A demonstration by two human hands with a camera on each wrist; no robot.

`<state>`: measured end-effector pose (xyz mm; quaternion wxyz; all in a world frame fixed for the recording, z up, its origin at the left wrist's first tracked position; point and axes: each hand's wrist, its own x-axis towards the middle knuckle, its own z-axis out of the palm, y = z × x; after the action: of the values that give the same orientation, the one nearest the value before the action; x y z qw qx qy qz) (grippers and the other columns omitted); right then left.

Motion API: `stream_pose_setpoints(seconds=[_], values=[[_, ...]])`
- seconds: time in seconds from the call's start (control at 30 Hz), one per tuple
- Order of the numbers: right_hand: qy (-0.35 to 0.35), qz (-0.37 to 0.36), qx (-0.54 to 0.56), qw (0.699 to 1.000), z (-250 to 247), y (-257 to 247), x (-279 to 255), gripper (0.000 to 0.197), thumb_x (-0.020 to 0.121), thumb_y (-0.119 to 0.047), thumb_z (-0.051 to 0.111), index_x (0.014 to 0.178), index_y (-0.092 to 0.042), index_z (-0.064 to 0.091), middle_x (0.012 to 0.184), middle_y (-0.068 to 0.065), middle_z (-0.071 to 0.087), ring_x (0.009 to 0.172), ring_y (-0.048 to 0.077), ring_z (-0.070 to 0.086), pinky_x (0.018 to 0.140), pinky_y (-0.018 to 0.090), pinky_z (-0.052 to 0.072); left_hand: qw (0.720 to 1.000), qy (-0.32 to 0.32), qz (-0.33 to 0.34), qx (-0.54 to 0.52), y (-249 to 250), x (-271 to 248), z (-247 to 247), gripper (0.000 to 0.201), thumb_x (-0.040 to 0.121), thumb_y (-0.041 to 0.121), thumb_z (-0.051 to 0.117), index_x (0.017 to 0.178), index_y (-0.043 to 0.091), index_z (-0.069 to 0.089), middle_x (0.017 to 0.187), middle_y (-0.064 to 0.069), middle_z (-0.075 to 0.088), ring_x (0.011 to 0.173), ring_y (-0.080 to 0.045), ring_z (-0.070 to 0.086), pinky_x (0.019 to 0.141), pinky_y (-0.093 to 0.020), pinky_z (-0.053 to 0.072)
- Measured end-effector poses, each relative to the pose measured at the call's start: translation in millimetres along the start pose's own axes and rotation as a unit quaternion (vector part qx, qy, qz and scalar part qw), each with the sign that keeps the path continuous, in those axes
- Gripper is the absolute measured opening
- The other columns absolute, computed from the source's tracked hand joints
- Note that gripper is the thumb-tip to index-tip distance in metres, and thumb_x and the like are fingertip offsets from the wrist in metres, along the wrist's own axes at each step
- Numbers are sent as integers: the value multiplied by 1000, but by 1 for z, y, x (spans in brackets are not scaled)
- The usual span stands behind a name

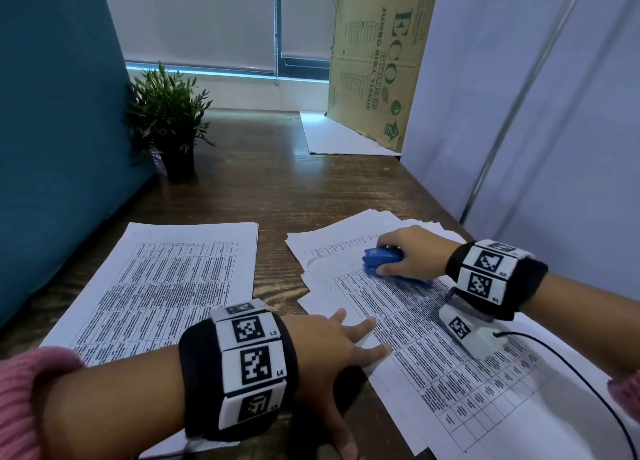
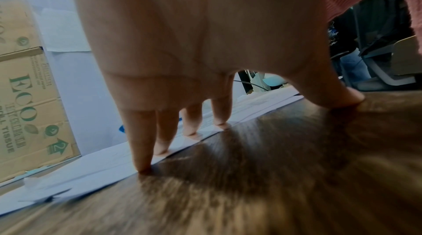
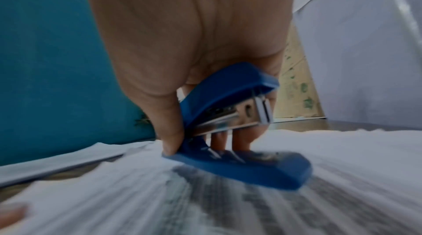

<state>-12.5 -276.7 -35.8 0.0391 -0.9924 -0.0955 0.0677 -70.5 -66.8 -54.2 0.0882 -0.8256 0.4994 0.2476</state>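
the blue stapler (image 1: 383, 261) sits on the top sheet of the loose paper stack (image 1: 460, 366), near that sheet's far left corner. the right hand (image 1: 414, 256) grips it, with the thumb on the near side of the base and the fingers curled round the far side. in the right wrist view the stapler's upper arm stands raised off the base. the left hand (image 1: 329, 352) is spread. its straight fingertips press the left edge of the same stack, and the thumb rests on the bare table (image 1: 277, 189).

edges: the loose stack is fanned and askew, and its sheet edges step out at the far left corner. its right side runs close to the white panel (image 1: 536, 130). a squared second stack (image 1: 173, 286) lies to the left, near the teal partition (image 1: 52, 113). a strip of bare wood separates the two stacks. beyond them, wood runs to the potted plant (image 1: 169, 120) and to the cardboard box (image 1: 377, 61), which stands on a white sheet (image 1: 332, 137).

limits: the frame cuts off the near edge of the loose stack and of the table. the wrist band hides the left palm in the head view. the stapler hides most of the right fingers. blur in the right wrist view makes it impossible to tell whether the base touches the sheet or hangs just above it. the printed text is illegible.
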Motion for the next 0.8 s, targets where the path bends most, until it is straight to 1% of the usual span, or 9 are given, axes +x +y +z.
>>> stream_pose_setpoints(seconds=[0.1,0.17,0.3,0.43,0.5,0.57,0.63,0.7,0.8], values=[[-23,-68,11,997,2,-24,-2,27,85,-37,65,104,-18,62,86,-5,57,79,15,50,72,26,37,1000,2,4,1,-1,0,0,110,69,63,69,147,43,-6,155,11,-20,145,-27,-8,115,-56,17],[-29,-94,3,995,7,-36,-1,24,84,-35,65,101,-18,63,83,-5,56,77,15,49,71,27,37,1000,0,4,2,-1,0,0,110,69,63,68,146,44,-7,155,11,-21,145,-27,-8,114,-56,18],[-19,-101,9,995,9,-47,5,20,82,-33,67,95,-18,64,78,-4,56,75,17,49,69,26,36,1000,-5,6,3,-1,-1,-1,109,69,63,68,147,43,-6,155,12,-22,145,-28,-9,114,-57,17],[-30,-109,8,994,5,-51,10,20,81,-32,69,94,-17,65,79,-4,56,74,17,51,68,27,39,1000,-8,12,-3,-2,-1,-3,108,70,62,68,147,43,-5,155,10,-21,145,-28,-10,113,-58,18],[-37,-100,13,994,4,-51,12,23,80,-33,70,95,-16,66,80,-4,57,75,17,51,69,27,40,1000,-12,14,-2,-2,-1,-3,108,70,62,68,147,42,-5,155,9,-21,145,-29,-9,113,-59,18],[-42,-86,23,995,4,-52,14,23,79,-34,71,94,-17,66,79,-5,56,74,15,51,68,27,39,1000,-13,16,-2,-2,0,-4,109,70,61,68,147,41,-6,156,7,-21,145,-31,-9,113,-59,18],[-37,-67,41,996,6,-53,14,18,78,-34,72,86,-20,63,71,-7,53,70,14,50,61,24,38,1000,-13,18,-3,-3,0,-5,110,70,61,69,147,41,-6,156,7,-21,144,-32,-9,113,-59,18],[-31,-42,64,997,8,-53,13,18,77,-32,73,78,-21,60,65,-10,50,63,10,48,56,21,37,1000,-10,20,-3,-3,1,-4,110,69,62,69,147,41,-6,156,7,-20,144,-32,-9,113,-59,19],[-37,2,109,993,9,-53,12,19,76,-32,75,76,-18,63,64,-7,52,59,8,48,52,21,37,1000,-10,18,-4,-2,0,-4,110,69,62,69,147,41,-6,155,8,-21,144,-32,-9,113,-58,18]])
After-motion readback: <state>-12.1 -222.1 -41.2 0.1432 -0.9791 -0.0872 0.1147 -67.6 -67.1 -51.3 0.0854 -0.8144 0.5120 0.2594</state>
